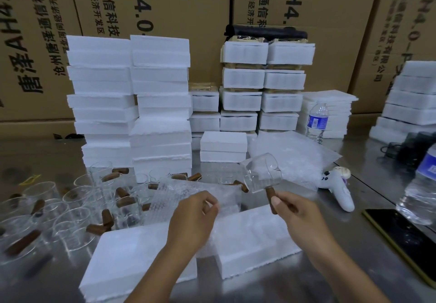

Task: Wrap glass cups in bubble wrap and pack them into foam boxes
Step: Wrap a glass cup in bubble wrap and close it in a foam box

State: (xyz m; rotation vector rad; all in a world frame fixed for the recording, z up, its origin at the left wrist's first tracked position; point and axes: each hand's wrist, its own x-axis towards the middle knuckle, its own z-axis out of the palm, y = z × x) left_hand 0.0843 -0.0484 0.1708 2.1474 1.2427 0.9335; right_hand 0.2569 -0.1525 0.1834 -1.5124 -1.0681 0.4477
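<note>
2 white foam box halves [141, 255] lie nearest you; your left hand [192, 217] pinches a clear bubble-wrap sheet [181, 191], your right hand [297, 210] grips the brown handle [270, 195] of a clear glass cup [259, 172].

The scene is lit evenly and rather dimly from overhead. The foam boxes [160, 90] at 11 o'clock are nearly blown out. Soft reflections are spread across the metal table [349, 227]; small glints are caught on the glass cup [260, 172] and bubble wrap [179, 194]. Shadows are kept faint. The cartons [35, 54] at 9 and 3 o'clock are bent by wide-angle distortion; the loose cups [70, 222] at 8 o'clock are smeared.
</note>
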